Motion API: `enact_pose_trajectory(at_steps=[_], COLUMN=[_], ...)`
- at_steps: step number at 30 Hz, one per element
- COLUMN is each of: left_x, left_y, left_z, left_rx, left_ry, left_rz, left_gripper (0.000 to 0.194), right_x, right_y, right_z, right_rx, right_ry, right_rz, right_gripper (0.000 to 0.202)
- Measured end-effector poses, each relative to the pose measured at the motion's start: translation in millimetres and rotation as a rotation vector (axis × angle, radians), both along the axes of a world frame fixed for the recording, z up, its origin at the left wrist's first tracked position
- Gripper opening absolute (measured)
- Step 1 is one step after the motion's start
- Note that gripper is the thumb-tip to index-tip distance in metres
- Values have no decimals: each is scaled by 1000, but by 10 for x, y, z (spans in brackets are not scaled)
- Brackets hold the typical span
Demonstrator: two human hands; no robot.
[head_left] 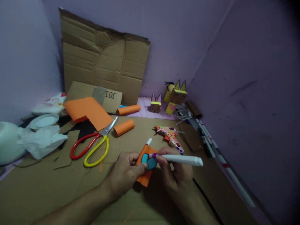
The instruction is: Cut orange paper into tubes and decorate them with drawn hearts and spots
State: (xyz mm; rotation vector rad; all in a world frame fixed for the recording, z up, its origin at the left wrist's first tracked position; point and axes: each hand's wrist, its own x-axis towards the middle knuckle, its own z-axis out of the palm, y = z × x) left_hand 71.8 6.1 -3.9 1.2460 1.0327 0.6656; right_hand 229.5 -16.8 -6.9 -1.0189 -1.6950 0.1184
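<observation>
My left hand (125, 172) grips an orange paper piece (145, 179) over the cardboard-covered table, its thumb pressing on blue, dark-edged oval shapes (152, 163) on the paper. In my right hand (177, 176) is a white marker (185, 159) with a purple collar; its tip end is at the upper edge of the blue shapes. Whether the tip touches them cannot be made out. A white marker cap or end (149, 141) shows just behind the orange paper.
Red-and-yellow scissors (105, 135) lie open at left, near orange rolls (124, 127) and an orange sheet (90, 109). A patterned glue gun (170, 136) lies beyond my right hand. Cardboard animal figures (155, 107) stand at the back; several markers (207, 136) line the right.
</observation>
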Motion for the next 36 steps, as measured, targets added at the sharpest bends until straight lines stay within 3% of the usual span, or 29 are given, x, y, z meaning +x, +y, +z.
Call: enact_pose_trajectory(at_steps=[14, 25, 29, 32, 36], left_x=[11, 23, 11, 6, 12], left_y=[-1, -11, -29, -34, -31], left_z=[-28, -6, 15, 39, 82], left_rx=[52, 89, 77, 82, 98], left_ry=[33, -1, 47, 41, -11], left_rz=[43, 55, 112, 161, 159], left_gripper=[29, 28, 31, 34, 35], right_x=[4, 0, -12, -24, -25], right_y=[-17, -37, -41, 5, 44], right_z=[-14, -32, -23, -2, -23], right_rx=[40, -42, -126, -307, -653], right_ry=[-51, 20, 392, 763, 869], right_rz=[-26, 16, -68, -121, 141], right_gripper=[12, 8, 10, 13, 37])
